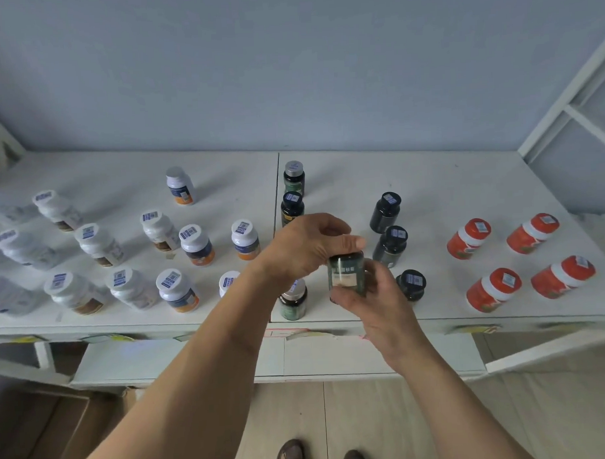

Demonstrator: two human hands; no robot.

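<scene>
Head camera looking down at my 2 hands, which meet over the front part of a white table. Between them I hold 1 dark green bottle, lifted off the tabletop and standing nearly upright, its long axis running top to bottom with the cap uppermost.

My left hand reaches in from the left and sits on top, fingers and thumb curled down around the cap. My right hand comes up from below on the right, fingers wrapped round the lower body and base. So the bottle lies under my left fingers and above my right palm, and both hands are equally close to it.

A pale label faces me on the bottle; its print is too blurred to read.

On the table, dark bottles stand in 2 loose columns on either side of my hands, and I judge the gap between them is where this bottle would go. White bottles fill the left side, and 4 red bottles stand on the right. Most caps carry small blue stickers with barcodes, none readable.
</scene>
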